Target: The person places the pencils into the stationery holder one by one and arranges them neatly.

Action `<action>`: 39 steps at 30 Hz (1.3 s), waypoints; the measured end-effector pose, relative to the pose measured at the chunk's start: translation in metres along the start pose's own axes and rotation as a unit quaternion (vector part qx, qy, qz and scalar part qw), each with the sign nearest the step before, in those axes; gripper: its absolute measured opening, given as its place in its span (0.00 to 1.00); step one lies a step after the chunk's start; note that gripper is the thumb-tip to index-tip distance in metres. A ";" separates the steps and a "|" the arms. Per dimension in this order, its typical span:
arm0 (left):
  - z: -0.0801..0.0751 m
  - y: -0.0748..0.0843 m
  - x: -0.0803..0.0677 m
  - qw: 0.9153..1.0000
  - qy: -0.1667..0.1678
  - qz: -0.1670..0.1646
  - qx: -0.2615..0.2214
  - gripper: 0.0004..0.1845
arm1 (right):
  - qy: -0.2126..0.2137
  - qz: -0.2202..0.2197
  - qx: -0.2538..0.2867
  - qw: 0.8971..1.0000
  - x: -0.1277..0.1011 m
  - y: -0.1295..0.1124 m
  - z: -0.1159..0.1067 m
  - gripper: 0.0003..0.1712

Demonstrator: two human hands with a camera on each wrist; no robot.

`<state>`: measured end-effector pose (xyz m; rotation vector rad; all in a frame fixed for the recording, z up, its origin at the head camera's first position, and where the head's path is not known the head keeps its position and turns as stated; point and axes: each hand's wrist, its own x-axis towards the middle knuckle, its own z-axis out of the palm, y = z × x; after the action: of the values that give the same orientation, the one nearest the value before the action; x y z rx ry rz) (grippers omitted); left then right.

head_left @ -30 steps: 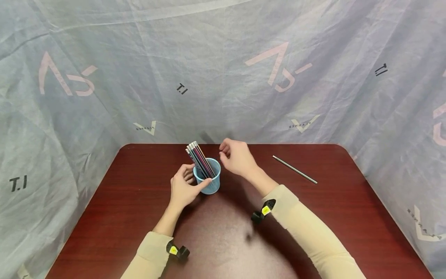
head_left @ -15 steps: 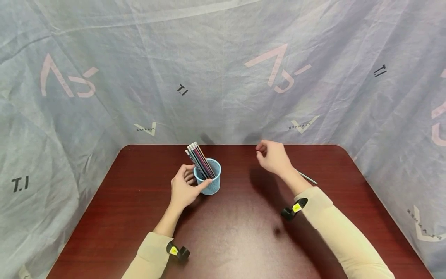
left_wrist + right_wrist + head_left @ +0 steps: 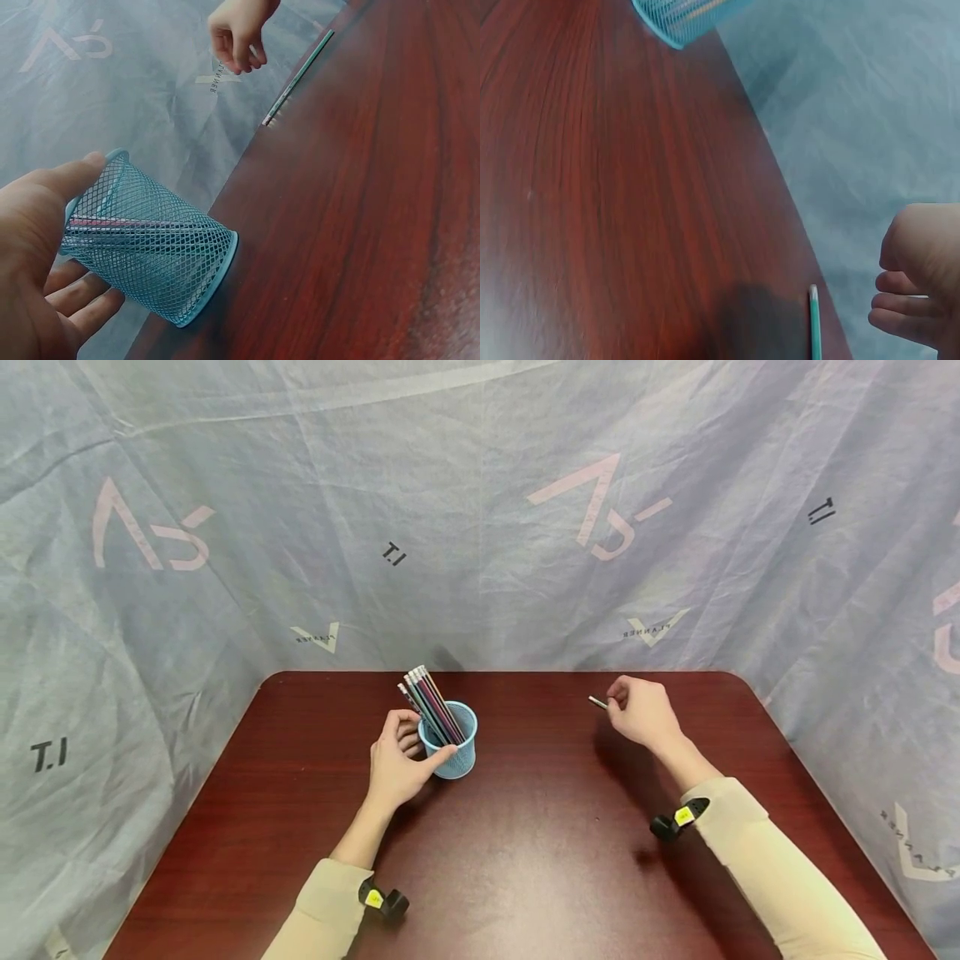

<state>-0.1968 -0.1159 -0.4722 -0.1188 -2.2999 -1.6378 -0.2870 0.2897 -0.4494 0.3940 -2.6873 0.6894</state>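
I judge the work mostly done. A bundle of pencils [image 3: 429,702] stands in the blue mesh cup [image 3: 450,745], leaning away from me, and only 1 loose pencil [image 3: 597,702] lies on the table [image 3: 525,860] outside it. That pencil is what is left, as far as I can see.

My left hand [image 3: 393,768] grips the cup from its left side. The thumb runs along the near wall and the fingers are curled round the far side. In the left wrist view the cup [image 3: 146,247] sits against the palm with its base on the wood.

My right hand [image 3: 643,712] is stretched out well to the right of the cup, near the table's far edge, with the forearm angled in from the lower right. Its fingers are loosely curled and point down. The loose pencil lies just under and beside them, with 1 end poking out past the fingertips on the cup side.

The right wrist view shows the pencil [image 3: 814,322] flat on the table, a little apart from the fingers [image 3: 900,304]. I read that hand as relaxed and holding nothing, close above the pencil but not pinching it.
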 end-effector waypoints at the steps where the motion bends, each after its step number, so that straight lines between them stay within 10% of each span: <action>1: 0.000 0.000 0.000 1.000 0.000 0.001 -0.002 0.38 | -0.002 0.002 -0.003 1.000 -0.002 0.004 -0.001 0.05; 39: 0.002 0.000 -0.001 1.000 0.025 0.011 0.004 0.37 | -0.067 0.036 -0.086 0.993 -0.037 0.053 0.013 0.10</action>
<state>-0.1964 -0.1142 -0.4732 -0.1000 -2.2603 -1.6013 -0.2746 0.3343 -0.4960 0.3098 -2.8736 0.4595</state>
